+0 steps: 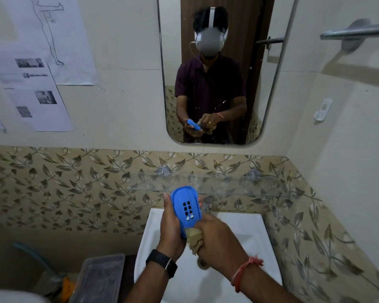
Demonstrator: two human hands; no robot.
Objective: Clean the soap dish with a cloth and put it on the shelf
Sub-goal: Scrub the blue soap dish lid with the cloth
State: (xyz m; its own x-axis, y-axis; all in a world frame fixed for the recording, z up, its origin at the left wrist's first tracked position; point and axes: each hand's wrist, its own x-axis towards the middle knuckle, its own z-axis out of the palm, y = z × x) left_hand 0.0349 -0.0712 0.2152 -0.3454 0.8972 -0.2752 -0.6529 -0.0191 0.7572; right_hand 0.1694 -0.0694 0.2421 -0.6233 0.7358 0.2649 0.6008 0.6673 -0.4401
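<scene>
My left hand (170,228) grips a blue plastic soap dish (185,206) from the left, tilted upright so its slotted inside faces me. My right hand (214,241) holds a bunched beige cloth (194,236) pressed against the dish's lower end. Both hands hover above the white washbasin (245,241). A clear glass shelf (228,185) runs along the patterned tile wall just behind and above the dish.
A mirror (214,68) above the shelf reflects a person holding the dish and cloth. A tap (207,204) stands behind the basin. A clear plastic box (99,278) sits at the lower left. Papers (35,92) hang on the left wall; a towel rail (357,31) at upper right.
</scene>
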